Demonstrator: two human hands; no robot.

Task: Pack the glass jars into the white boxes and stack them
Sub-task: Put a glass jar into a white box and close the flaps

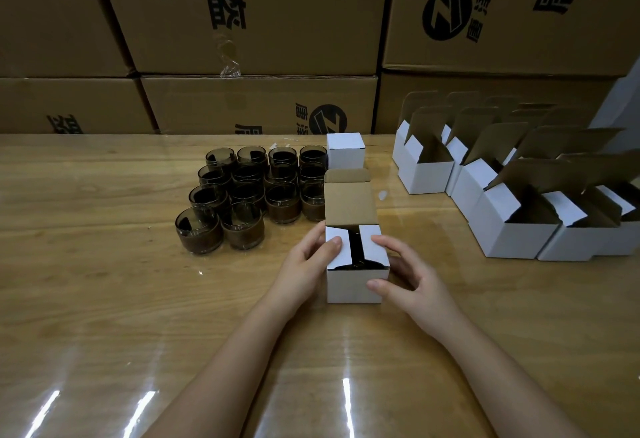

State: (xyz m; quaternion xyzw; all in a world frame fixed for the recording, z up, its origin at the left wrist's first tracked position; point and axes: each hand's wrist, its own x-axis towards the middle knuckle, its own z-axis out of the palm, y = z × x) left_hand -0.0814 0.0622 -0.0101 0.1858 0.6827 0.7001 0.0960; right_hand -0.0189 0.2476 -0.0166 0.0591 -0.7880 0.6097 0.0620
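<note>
Head view: your left grip [311,257] and right grip [405,275] press the side flaps of the white box [356,285], its lid flap [349,202] standing open on the far side from you.

Views: one only, worn on the head; nothing shared with another.
Position: above the near edge of the counter [104,299].
Facing: forward and down, toward stacked brown cartons [256,15] behind.
Nearness: close; forearms enter from the bottom edge, hands mid-frame.
Lens: wide-angle, with edges bowed.
Span: the counter's full width.
</note>
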